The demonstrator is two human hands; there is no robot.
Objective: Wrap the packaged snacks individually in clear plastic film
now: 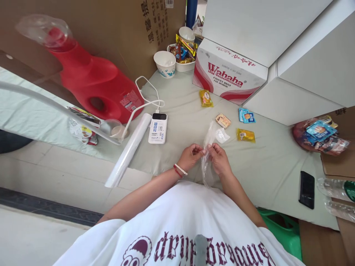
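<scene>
Clear plastic (pixel 205 168): thin, crumpled, upright strip in view, held between both hands at the near edge of the cloth (pixel 177 111), centre; its far end reaches toward the snacks. Left hand (pixel 190 158): thumb and forefinger pinch the plastic from the left, other fingers curled. Right hand (pixel 220 159): thumb and forefinger pinch it from the right, fingertips close to those of the left hand; remaining fingers bent.

Just beyond the right hand, a crumpled white piece (pixel 222 135) lies beside the plastic; a small biscuit pack (pixel 223 120) lies just past it. To the right, a yellow packet (pixel 245 135); farther, two blue packets (pixel 246 116), overlapping. A second yellow packet (pixel 205 98) lies before the Wahaha box (pixel 230 72).

Left of the hands: white power bank (pixel 158 129), cable plugged into its far end; beside it, slanted, a roll (pixel 129 151). Farther left, a red jug (pixel 97 81). Far side: paper cup (pixel 165 64) next to a snack-filled dish (pixel 185 67). Right side: black phone (pixel 307 190) flat on the cloth, clear bottles (pixel 335 187) at the right edge.
</scene>
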